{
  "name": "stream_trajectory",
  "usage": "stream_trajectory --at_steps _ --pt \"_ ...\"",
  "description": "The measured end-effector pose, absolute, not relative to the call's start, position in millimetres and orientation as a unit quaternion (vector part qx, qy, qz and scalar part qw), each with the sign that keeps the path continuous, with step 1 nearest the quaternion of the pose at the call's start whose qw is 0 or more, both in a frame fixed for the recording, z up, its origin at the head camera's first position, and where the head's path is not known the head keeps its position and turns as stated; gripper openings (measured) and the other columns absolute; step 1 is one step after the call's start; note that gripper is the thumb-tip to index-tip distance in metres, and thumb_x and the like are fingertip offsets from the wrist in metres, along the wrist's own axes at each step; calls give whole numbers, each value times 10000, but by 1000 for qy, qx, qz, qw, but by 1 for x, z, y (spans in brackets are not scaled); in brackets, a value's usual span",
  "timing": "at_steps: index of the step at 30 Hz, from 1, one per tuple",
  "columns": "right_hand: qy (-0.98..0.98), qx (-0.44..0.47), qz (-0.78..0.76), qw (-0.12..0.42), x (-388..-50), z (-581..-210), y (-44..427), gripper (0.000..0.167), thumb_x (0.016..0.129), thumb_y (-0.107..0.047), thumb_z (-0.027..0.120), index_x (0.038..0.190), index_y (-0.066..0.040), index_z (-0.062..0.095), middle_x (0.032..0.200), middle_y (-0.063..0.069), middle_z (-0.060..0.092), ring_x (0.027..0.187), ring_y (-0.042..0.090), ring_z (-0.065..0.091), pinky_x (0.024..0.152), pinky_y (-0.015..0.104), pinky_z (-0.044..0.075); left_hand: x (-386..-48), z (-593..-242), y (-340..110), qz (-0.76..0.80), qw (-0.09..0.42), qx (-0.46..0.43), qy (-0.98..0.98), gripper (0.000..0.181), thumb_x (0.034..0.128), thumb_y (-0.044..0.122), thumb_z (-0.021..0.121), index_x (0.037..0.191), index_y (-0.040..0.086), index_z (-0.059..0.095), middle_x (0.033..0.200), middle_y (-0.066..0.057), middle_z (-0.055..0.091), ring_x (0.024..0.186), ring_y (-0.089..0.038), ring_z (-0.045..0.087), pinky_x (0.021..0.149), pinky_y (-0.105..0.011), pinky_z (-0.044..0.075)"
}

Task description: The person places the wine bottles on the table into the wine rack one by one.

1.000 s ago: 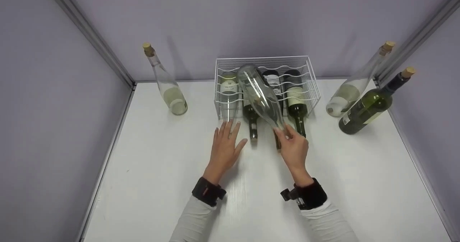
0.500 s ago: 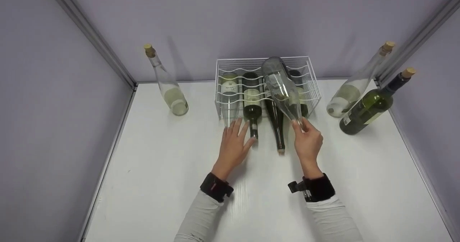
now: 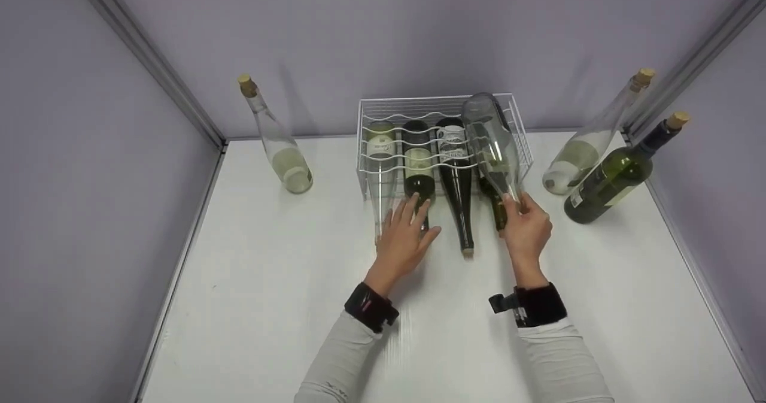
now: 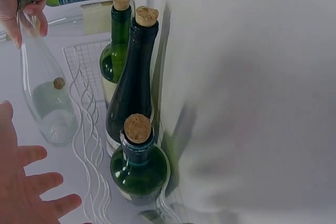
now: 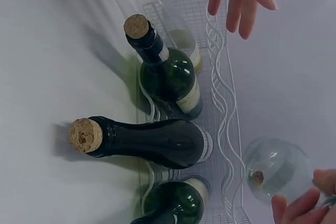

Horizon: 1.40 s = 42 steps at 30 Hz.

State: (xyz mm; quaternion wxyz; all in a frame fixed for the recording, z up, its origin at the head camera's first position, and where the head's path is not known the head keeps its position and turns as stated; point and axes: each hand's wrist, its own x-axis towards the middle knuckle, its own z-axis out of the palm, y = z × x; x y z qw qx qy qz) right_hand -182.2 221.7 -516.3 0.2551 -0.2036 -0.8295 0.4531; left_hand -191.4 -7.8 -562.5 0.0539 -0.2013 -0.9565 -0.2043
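My right hand (image 3: 528, 229) pinches the neck of a clear glass bottle (image 3: 492, 136), which is tilted, base away from me, over the right end of a white wire rack (image 3: 435, 97). In the left wrist view, this bottle (image 4: 48, 95) hangs by the rack's outer side. Fingers spread, my left hand (image 3: 402, 244) is over the neck of a green wine bottle (image 3: 419, 184); whether it touches cannot be told. Also lying in the rack are a clear bottle (image 3: 381, 181), a dark bottle (image 3: 458, 193) and, partly hidden under the held one, another green bottle (image 3: 499, 214).
Corked bottles stand on the white table (image 3: 269, 307): a clear bottle (image 3: 286, 157) on the left, plus another clear bottle (image 3: 577, 154) and a green wine bottle (image 3: 610, 178) on the right. Behind the rack rises a grey wall (image 3: 419, 38).
My right hand has carried the clear bottle rightward, from above the rack's middle to its right end. The left hand has shifted right, from the leftmost bottle's neck to the second one's.
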Motion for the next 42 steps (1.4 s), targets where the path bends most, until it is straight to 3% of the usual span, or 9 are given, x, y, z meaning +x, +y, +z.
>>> stream_trajectory --at_steps 4,16,29,37,42 --pt "-829 -213 447 260 -188 -517 227 277 916 -269 703 1052 -31 739 916 193 723 819 366 663 757 511 462 -190 -562 -5 -197 59 -206 -957 656 1024 578 304 1541 175 337 1596 -90 252 1435 -318 264 1139 -536 215" --pt "-846 -230 408 254 -204 -521 235 280 942 -273 671 1047 -17 712 828 196 659 762 386 594 700 528 413 -187 -565 2 -216 51 -227 -948 668 1027 570 309 1529 132 356 1593 -118 249 1431 -356 262 1128 -565 219" --pt "-862 -224 384 243 -221 -521 239 313 957 -273 647 1127 -13 680 972 206 697 907 451 635 781 576 437 -186 -565 3 -213 42 -222 -951 658 1030 566 301 1538 150 343 1597 -108 241 1440 -341 246 1138 -552 199" --pt "-878 -209 369 222 -227 -520 234 238 978 -235 583 999 0 617 883 225 656 843 451 616 730 601 430 -185 -566 3 -212 48 -224 -950 659 1032 563 292 1536 142 345 1591 -120 252 1441 -340 242 1126 -563 224" --pt "-885 -195 365 213 -227 -520 231 248 964 -189 556 1088 16 620 939 252 646 906 464 609 753 612 435 -184 -567 1 -212 43 -223 -951 656 1032 561 290 1540 149 337 1594 -117 244 1450 -326 222 1137 -551 202"
